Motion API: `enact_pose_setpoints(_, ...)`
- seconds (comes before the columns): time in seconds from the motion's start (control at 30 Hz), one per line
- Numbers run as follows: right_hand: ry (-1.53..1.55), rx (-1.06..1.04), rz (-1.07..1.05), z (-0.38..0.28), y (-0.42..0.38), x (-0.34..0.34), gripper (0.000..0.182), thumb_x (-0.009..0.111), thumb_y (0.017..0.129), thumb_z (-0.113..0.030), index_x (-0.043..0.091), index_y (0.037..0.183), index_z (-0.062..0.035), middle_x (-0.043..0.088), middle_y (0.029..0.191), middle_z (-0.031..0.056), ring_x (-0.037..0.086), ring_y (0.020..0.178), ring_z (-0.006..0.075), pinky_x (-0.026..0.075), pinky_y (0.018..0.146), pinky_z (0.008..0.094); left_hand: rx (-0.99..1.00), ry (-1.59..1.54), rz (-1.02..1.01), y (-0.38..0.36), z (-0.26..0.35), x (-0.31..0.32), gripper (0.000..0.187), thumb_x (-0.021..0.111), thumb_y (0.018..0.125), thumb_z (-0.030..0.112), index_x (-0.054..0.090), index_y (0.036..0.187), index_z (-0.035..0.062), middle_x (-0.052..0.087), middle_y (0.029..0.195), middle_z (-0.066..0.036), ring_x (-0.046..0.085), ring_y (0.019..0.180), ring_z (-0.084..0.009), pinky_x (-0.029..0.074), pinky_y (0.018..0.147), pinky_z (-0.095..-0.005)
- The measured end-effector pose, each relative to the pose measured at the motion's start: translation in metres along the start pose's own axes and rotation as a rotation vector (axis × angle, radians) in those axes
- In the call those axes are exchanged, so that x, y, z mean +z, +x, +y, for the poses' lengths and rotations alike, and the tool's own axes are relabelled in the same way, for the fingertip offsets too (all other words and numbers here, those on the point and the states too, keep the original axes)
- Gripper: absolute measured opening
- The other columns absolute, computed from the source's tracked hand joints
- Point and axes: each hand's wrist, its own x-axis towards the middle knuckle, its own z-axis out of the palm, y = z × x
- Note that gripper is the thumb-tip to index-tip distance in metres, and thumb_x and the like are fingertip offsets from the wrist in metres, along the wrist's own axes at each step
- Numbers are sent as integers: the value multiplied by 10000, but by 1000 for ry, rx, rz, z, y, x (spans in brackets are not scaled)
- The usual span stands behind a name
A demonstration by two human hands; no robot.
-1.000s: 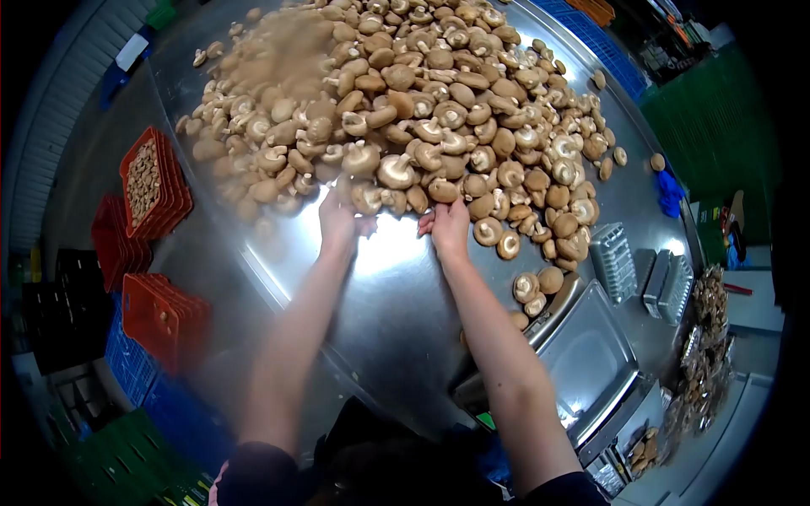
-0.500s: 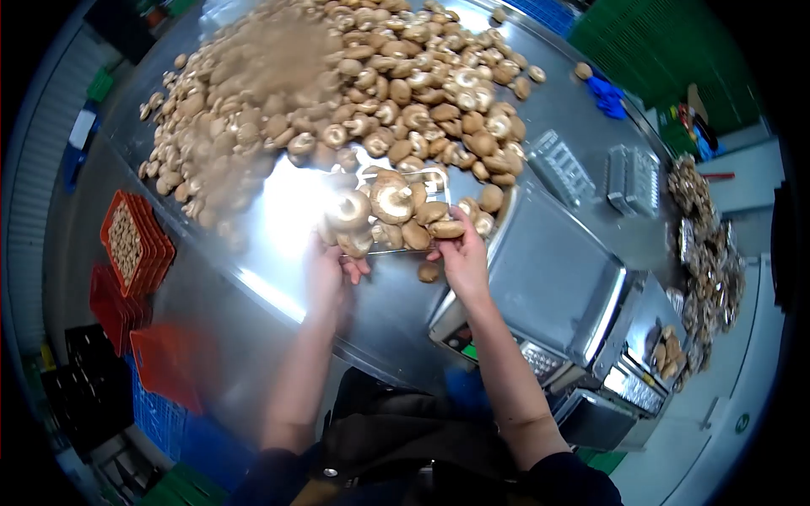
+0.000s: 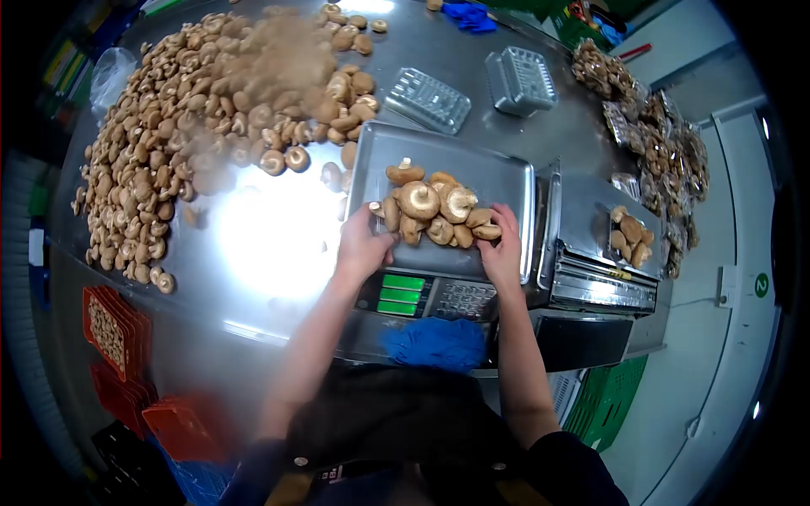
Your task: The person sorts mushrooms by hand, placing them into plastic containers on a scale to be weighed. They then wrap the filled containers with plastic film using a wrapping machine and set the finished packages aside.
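Note:
Shiitake-like mushrooms (image 3: pixel 439 211) are heaped in a clear plastic punnet, its walls mostly hidden under them. My left hand (image 3: pixel 363 249) is closed on the punnet's left end, a mushroom stem close to its fingertips. At the other end my right hand (image 3: pixel 502 253) grips with the fingers along the edge and the thumb in front. Both hands hold the punnet over the metal pan of a weighing scale (image 3: pixel 499 173). The scale's green display (image 3: pixel 401 295) and keypad face me below the pan.
Loose mushrooms (image 3: pixel 143 185) form a big pile on the steel table at left. Empty clear punnets (image 3: pixel 429 99) lie behind the scale. A wrapping machine (image 3: pixel 603 274) with a filled pack stands right, near wrapped packs (image 3: pixel 666 152). Blue cloth-like material (image 3: pixel 434 344) lies before the scale. Red crates (image 3: pixel 186 426) stand lower left.
The punnet of mushrooms has moved right, from above the table beside the pile to over the scale pan, with both hands still on it. The view has turned toward the scale.

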Motion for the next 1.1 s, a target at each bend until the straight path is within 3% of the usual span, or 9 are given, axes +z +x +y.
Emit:
enact_pose_setpoints(0.13, -69, -5, -19, 8, -4, -13, 546, 696, 686, 11, 547, 1211, -13, 500, 1320, 174, 417, 1297, 365, 328, 1100, 406, -9, 215, -16, 5, -5, 1, 490, 778, 721, 128, 522, 1097, -56, 600, 700, -121, 596, 485, -196, 487, 460, -320)
enact_pose_setpoints(0.17, -63, -1, -23, 4, -3, -16, 557, 698, 689, 7, 540, 1223, -13, 497, 1322, 177, 415, 1299, 365, 326, 1100, 408, 66, 394, -25, 7, -9, -6, 446, 773, 738, 41, 551, 1117, -38, 615, 799, -74, 566, 493, -117, 439, 399, -239)
enact_pose_setpoints(0.3, 122, 82, -19, -16, -1, -29, 572, 721, 714, -20, 531, 1253, -22, 542, 1269, 165, 491, 1243, 300, 398, 1043, 366, 451, 664, 370, 8, 15, -18, 656, 787, 762, 223, 508, 1295, -41, 637, 1014, -162, 643, 789, -234, 533, 704, -319)
enact_pose_setpoints(0.33, 126, 62, -26, -14, -3, -29, 562, 721, 720, -20, 532, 1249, -17, 539, 1267, 166, 510, 1214, 302, 415, 1021, 361, 457, 760, 300, 4, 50, -15, 631, 745, 804, 286, 514, 1304, -22, 608, 1171, -177, 618, 973, -259, 493, 863, -342)
enact_pose_setpoints(0.43, 152, 12, -32, -9, -7, -27, 537, 723, 736, -19, 536, 1240, -8, 541, 1252, 164, 558, 1142, 298, 455, 969, 346, 619, 608, 59, 45, 55, -2, 544, 720, 834, 275, 552, 1274, 3, 619, 1196, -144, 617, 1011, -243, 491, 863, -333)
enact_pose_setpoints(0.57, 332, 108, 17, 0, -12, -24, 516, 735, 764, -32, 535, 1238, 16, 576, 1201, 134, 585, 1090, 232, 468, 944, 328, 230, 224, -48, 71, 49, -1, 316, 699, 860, 202, 666, 1096, -5, 694, 946, -94, 643, 854, -139, 507, 750, -256)
enact_pose_setpoints(0.83, 790, 236, 154, -1, -16, -25, 551, 695, 804, 32, 455, 1298, 76, 572, 1158, 131, 579, 1057, 185, 506, 885, 284, 272, -464, 190, 35, 21, -80, 323, 551, 932, 171, 546, 1202, -6, 644, 1052, -119, 638, 953, -213, 552, 762, -335)
enact_pose_setpoints(0.97, 740, 173, 181, -9, -20, -27, 546, 697, 800, 30, 461, 1290, 82, 575, 1164, 134, 571, 1082, 190, 481, 929, 299, 294, -81, 708, -3, -60, -159, 288, 574, 900, 158, 619, 1131, -7, 644, 1043, -112, 635, 950, -229, 537, 785, -331)
enact_pose_setpoints(1.1, 600, 101, 99, -37, -19, -32, 521, 712, 787, 2, 501, 1261, 51, 591, 1162, 131, 574, 1090, 188, 451, 964, 324, 106, 578, 751, -34, -138, -236, 290, 558, 908, 179, 643, 1139, 25, 634, 1119, -174, 621, 983, -299, 507, 810, -386)
